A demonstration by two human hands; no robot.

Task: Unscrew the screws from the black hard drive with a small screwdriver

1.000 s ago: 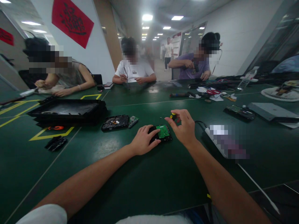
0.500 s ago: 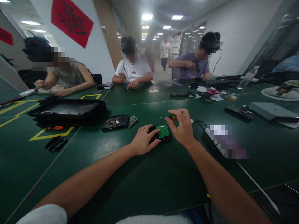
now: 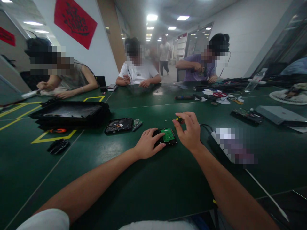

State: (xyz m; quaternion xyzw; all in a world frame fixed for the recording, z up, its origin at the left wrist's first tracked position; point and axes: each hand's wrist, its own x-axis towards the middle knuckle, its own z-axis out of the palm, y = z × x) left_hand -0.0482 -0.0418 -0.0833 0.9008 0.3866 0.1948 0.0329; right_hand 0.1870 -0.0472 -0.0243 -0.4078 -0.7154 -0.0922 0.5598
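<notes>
A hard drive (image 3: 169, 135) with a green circuit board lies on the table in front of me. My left hand (image 3: 149, 143) steadies it from the left, fingers over its edge and thumb at the near side. Just right of the drive, my right hand (image 3: 188, 131) is raised, thumb and fingers closed around a small yellow-and-black screwdriver handle (image 3: 178, 119); its shaft is not visible. Beyond my left hand lie another hard drive (image 3: 118, 125), dark side up, and a loose circuit board (image 3: 137, 124). A tiny screw-like bit (image 3: 165, 120) rests past the drive.
Stacked black trays (image 3: 69, 111) stand at the left, with black pieces (image 3: 58, 146) nearer me. To the right are a white power strip (image 3: 222, 148) with a cable, a further drive (image 3: 247, 115) and a grey metal case (image 3: 281, 115). Several people sit across the table.
My right hand has shifted slightly and its fingers have turned a little on the screwdriver. My left hand stays on the hard drive. In the background, a walking person has moved left.
</notes>
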